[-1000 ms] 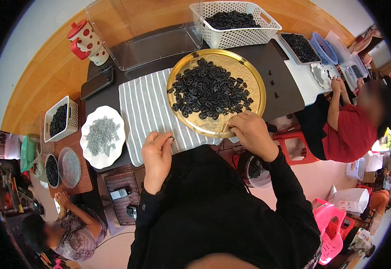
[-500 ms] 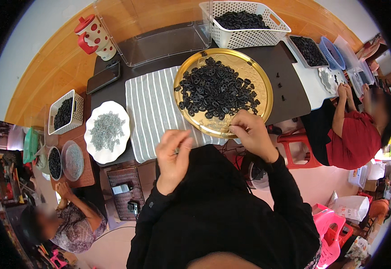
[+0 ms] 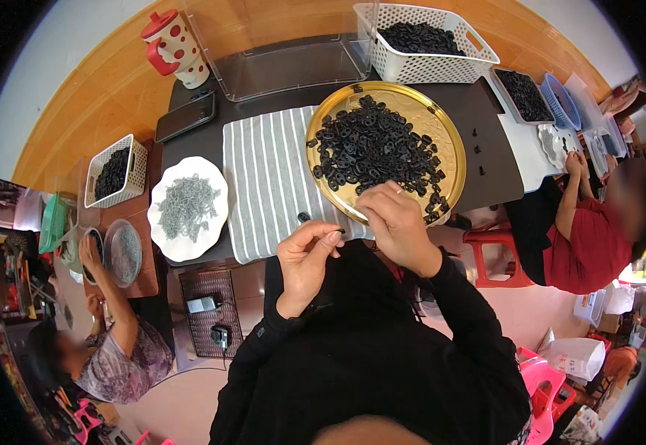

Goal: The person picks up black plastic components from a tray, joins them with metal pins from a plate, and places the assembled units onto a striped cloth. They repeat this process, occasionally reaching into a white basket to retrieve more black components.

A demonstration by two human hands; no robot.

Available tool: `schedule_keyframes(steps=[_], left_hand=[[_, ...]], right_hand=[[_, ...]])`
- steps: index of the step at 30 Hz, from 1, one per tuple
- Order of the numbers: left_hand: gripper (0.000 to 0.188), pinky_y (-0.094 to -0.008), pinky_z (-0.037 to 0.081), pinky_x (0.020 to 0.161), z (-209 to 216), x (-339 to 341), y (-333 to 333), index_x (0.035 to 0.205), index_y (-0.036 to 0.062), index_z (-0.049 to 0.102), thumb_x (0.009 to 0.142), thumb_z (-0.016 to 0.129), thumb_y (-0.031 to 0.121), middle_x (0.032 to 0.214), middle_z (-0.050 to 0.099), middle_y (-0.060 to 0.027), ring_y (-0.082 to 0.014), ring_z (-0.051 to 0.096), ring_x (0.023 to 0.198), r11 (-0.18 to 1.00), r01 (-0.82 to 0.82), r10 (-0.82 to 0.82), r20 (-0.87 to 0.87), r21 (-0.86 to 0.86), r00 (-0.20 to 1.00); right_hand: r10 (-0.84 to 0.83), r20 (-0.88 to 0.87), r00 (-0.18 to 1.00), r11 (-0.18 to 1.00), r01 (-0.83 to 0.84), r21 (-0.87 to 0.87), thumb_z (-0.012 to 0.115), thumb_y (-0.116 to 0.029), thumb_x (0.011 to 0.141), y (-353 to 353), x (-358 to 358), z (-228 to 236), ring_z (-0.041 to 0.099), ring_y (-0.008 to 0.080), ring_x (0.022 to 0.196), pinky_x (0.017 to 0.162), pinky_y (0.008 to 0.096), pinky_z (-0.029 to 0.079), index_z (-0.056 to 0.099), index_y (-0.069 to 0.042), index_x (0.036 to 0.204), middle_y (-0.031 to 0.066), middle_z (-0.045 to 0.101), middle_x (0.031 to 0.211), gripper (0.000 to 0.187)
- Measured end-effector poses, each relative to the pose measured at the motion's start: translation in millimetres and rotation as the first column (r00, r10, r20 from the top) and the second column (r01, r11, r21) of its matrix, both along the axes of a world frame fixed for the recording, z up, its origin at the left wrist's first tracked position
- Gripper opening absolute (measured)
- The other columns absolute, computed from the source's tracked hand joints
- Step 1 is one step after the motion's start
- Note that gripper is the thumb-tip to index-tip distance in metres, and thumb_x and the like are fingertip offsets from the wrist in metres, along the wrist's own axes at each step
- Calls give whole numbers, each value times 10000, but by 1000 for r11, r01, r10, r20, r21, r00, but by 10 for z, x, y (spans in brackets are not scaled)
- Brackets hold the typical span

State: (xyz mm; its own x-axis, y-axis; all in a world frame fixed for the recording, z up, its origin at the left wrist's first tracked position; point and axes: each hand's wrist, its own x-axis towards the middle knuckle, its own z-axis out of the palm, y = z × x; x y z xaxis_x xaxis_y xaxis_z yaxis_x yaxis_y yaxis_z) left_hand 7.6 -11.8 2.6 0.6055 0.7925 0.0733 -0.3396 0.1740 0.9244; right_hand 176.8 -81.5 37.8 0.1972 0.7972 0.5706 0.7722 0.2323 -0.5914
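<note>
My left hand (image 3: 306,261) is closed in a pinch at the cloth's front edge, with a small black plastic piece (image 3: 341,231) between thumb and forefinger. Just right of it, my right hand (image 3: 398,228) hangs over the near rim of a round gold tray (image 3: 452,148). Its fingers are curled together, and whatever they hold is hidden. A heap of small black plastic pieces (image 3: 375,144) with holes covers much of the tray. One loose black piece (image 3: 304,217) lies on the grey striped cloth (image 3: 267,178). Left of that, a white scalloped plate (image 3: 217,230) bears many small clear-grey pieces (image 3: 187,208).
Behind the tray stand a white basket (image 3: 430,70) of black parts and a clear plastic box (image 3: 293,70). A phone (image 3: 186,119) and spotted tumbler (image 3: 177,48) are at back left. People sit working at left (image 3: 123,356) and right (image 3: 590,252).
My left hand has moved right and now pinches a small black piece. My right hand has shifted slightly left. A black piece now shows on the cloth. The left person's arm has reached forward.
</note>
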Motion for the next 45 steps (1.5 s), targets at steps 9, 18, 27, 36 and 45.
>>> schedule_keyframes(steps=[9,18,27,36,45], left_hand=[[146,-206,459,593,-37,-157,153,1004,-29,698,872,638,-47,840,615,-54,-87,568,686,997,-50,51,-27,56,998],[146,-200,444,590,-75,-207,237,1008,-30,696,874,637,-43,824,600,-40,-75,546,667,998,-52,52,-9,28,999],[145,-201,441,584,-84,-222,211,1006,-24,697,871,646,-34,833,599,-37,-72,544,665,998,-52,52,-12,43,999],[140,-198,437,586,-29,-194,130,1002,-21,699,873,646,-32,826,597,-38,-72,547,680,997,-40,43,-45,68,998],[145,-199,438,585,-14,-115,68,1009,-21,696,877,637,-36,818,599,-39,-77,551,684,997,-10,14,-50,72,999]], right_hand=[[130,381,915,970,-38,-239,560,-30,747,285,67,8,535,297,762,722,388,448,557,-11,885,115,580,794,140],[234,505,831,958,-109,-264,566,-42,746,352,-35,51,539,303,770,710,381,453,526,-23,854,110,539,776,117],[156,485,861,941,20,-339,556,-16,721,273,48,-43,538,341,770,695,416,456,512,-14,837,152,505,789,124],[165,283,945,941,-65,-332,531,26,718,167,155,7,535,361,765,700,430,460,535,-4,849,160,510,793,134],[133,153,979,975,-101,-197,560,33,798,119,211,-54,551,346,752,656,416,449,560,8,878,150,536,800,84]])
